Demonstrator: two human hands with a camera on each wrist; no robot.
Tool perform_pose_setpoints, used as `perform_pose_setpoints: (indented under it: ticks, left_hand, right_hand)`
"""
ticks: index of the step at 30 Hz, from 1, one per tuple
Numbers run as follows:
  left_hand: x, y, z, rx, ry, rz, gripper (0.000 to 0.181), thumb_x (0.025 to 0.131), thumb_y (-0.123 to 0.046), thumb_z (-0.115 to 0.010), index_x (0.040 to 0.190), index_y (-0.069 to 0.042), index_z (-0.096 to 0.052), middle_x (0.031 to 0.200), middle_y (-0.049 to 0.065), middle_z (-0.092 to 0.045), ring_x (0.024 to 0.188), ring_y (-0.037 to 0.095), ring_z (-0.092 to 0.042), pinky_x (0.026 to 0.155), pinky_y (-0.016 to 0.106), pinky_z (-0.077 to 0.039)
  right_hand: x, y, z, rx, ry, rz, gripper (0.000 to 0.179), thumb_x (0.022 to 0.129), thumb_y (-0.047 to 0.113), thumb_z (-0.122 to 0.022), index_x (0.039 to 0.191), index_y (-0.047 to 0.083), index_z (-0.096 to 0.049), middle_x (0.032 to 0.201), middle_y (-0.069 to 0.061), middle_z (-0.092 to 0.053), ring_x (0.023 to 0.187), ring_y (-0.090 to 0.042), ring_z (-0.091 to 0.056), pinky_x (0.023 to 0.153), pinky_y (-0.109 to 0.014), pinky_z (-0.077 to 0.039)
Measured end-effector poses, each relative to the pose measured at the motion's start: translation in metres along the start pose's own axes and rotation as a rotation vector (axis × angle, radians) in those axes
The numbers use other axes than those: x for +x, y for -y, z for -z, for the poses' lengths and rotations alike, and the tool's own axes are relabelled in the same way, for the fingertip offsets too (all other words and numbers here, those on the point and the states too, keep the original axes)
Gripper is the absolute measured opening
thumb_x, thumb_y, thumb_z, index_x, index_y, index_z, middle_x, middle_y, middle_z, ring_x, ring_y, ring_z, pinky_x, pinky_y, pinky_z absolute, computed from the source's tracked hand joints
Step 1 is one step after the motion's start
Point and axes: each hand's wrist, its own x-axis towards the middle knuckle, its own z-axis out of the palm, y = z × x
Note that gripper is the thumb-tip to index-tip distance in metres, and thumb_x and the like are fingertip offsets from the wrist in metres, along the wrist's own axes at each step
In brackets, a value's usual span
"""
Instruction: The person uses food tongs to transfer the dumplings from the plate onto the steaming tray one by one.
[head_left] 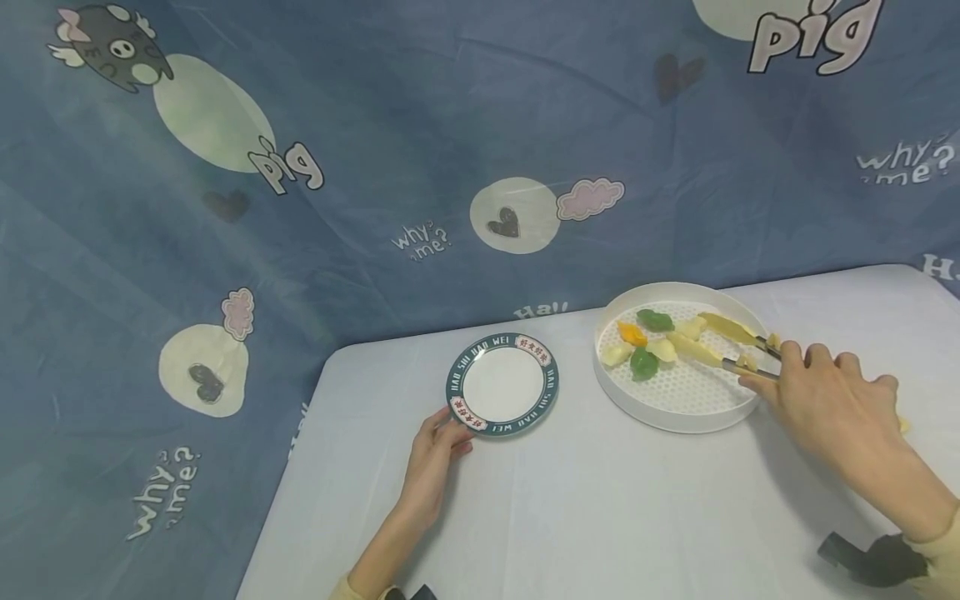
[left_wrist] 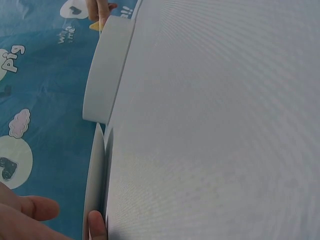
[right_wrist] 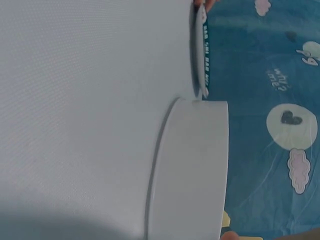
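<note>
In the head view, a round plate (head_left: 504, 385) with a dark green patterned rim lies left of centre. My left hand (head_left: 431, 468) holds its near-left rim; in the left wrist view a fingertip (left_wrist: 97, 226) is against the plate's edge. A white round tray (head_left: 675, 421) with a dimpled floor stands further right. Inside are pale yellow pieces (head_left: 617, 355), green pieces (head_left: 643, 364) and an orange piece (head_left: 632, 334). Over the tray's right side, my right hand (head_left: 840, 404) grips tongs (head_left: 697, 348) with yellow ends, which stand apart among the pieces. The hand partly hides the handles.
A white cloth covers the table (head_left: 585, 517). Blue printed fabric (head_left: 420, 125) hangs behind the table and along its left side. The tray's raised wall (right_wrist: 192, 165) stands close to the plate, with a narrow gap between them in the head view.
</note>
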Motion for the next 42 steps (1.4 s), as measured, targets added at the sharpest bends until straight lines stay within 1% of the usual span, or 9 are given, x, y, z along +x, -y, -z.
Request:
perform_pose_setpoints:
  ticks: [6, 11, 16, 19, 23, 27, 33, 39, 42]
  left_hand:
    - [0.0, 0.0, 0.0, -0.006, -0.003, 0.002, 0.075, 0.105, -0.026, -0.058, 0.166, 0.004, -0.026, 0.142, 0.022, -0.064, 0.126, 0.028, -0.069, 0.12, 0.044, -0.055]
    - [0.0, 0.0, 0.0, 0.0, -0.002, -0.002, 0.075, 0.105, -0.026, -0.057, 0.166, 0.004, -0.026, 0.141, 0.022, -0.065, 0.125, 0.028, -0.07, 0.12, 0.044, -0.056]
    - [0.0, 0.0, 0.0, 0.006, -0.001, -0.005, 0.074, 0.105, -0.026, -0.056, 0.166, 0.004, -0.026, 0.14, 0.022, -0.065, 0.126, 0.028, -0.07, 0.12, 0.044, -0.056]
    - [0.0, 0.0, 0.0, 0.005, 0.0, -0.008, 0.075, 0.105, -0.026, -0.057, 0.166, 0.004, -0.026, 0.141, 0.022, -0.064, 0.126, 0.028, -0.07, 0.12, 0.043, -0.056]
    - [0.0, 0.001, 0.0, -0.004, 0.005, -0.009, 0.075, 0.105, -0.025, -0.057, 0.166, 0.004, -0.025, 0.143, 0.023, -0.064, 0.126, 0.028, -0.069, 0.121, 0.044, -0.055]
    - [0.0, 0.001, 0.0, -0.003, 0.005, -0.007, 0.076, 0.105, -0.026, -0.058, 0.167, 0.004, -0.025, 0.143, 0.023, -0.064, 0.127, 0.029, -0.069, 0.121, 0.045, -0.054]
    - [0.0, 0.0, 0.0, 0.0, -0.003, -0.006, 0.076, 0.104, -0.026, -0.058, 0.166, 0.004, -0.026, 0.143, 0.023, -0.064, 0.127, 0.029, -0.069, 0.12, 0.044, -0.056]
    - [-0.001, 0.0, 0.0, -0.001, -0.002, -0.007, 0.076, 0.104, -0.026, -0.058, 0.166, 0.004, -0.026, 0.142, 0.022, -0.066, 0.127, 0.029, -0.069, 0.121, 0.044, -0.055]
    - [-0.001, 0.0, 0.0, -0.001, -0.002, -0.012, 0.076, 0.104, -0.026, -0.058, 0.166, 0.004, -0.026, 0.142, 0.022, -0.066, 0.128, 0.03, -0.068, 0.122, 0.045, -0.054]
  right_hand:
    - [-0.002, 0.0, 0.002, 0.004, 0.01, -0.013, 0.068, 0.109, 0.056, -0.052, 0.101, -0.011, -0.05, 0.082, -0.026, -0.054, 0.081, -0.049, -0.054, 0.058, -0.065, -0.042]
    - [-0.003, 0.001, 0.005, 0.016, 0.011, -0.017, 0.067, 0.11, 0.058, -0.049, 0.095, -0.008, -0.047, 0.079, -0.022, -0.051, 0.076, -0.044, -0.051, 0.057, -0.062, -0.041]
    - [-0.004, 0.007, 0.009, 0.024, 0.006, -0.003, 0.07, 0.11, 0.06, -0.048, 0.102, -0.01, -0.048, 0.084, -0.024, -0.053, 0.08, -0.047, -0.053, 0.057, -0.061, -0.041]
    - [-0.005, 0.014, 0.011, 0.023, -0.008, 0.018, 0.07, 0.11, 0.06, -0.048, 0.104, -0.01, -0.049, 0.083, -0.023, -0.053, 0.08, -0.046, -0.053, 0.055, -0.057, -0.039]
    - [-0.006, 0.027, 0.013, 0.011, -0.053, 0.062, 0.067, 0.109, 0.059, -0.051, 0.1, -0.007, -0.048, 0.078, -0.017, -0.049, 0.075, -0.04, -0.05, 0.052, -0.051, -0.036]
    - [-0.008, 0.044, 0.015, 0.004, -0.099, 0.115, 0.062, 0.108, 0.056, -0.056, 0.098, -0.005, -0.048, 0.077, -0.015, -0.046, 0.074, -0.039, -0.049, 0.05, -0.048, -0.034]
    - [-0.008, 0.074, 0.018, -0.003, -0.139, 0.175, 0.061, 0.106, 0.054, -0.061, 0.112, -0.006, -0.052, 0.083, -0.014, -0.05, 0.078, -0.039, -0.053, 0.051, -0.045, -0.035]
    - [-0.005, 0.102, 0.016, -0.007, -0.145, 0.212, 0.065, 0.103, 0.055, -0.064, 0.125, -0.006, -0.056, 0.094, -0.018, -0.058, 0.083, -0.039, -0.055, 0.055, -0.052, -0.042]
    - [-0.004, 0.115, 0.01, -0.009, -0.168, 0.241, 0.063, 0.102, 0.055, -0.066, 0.12, -0.005, -0.057, 0.093, -0.016, -0.058, 0.082, -0.038, -0.055, 0.058, -0.055, -0.044]
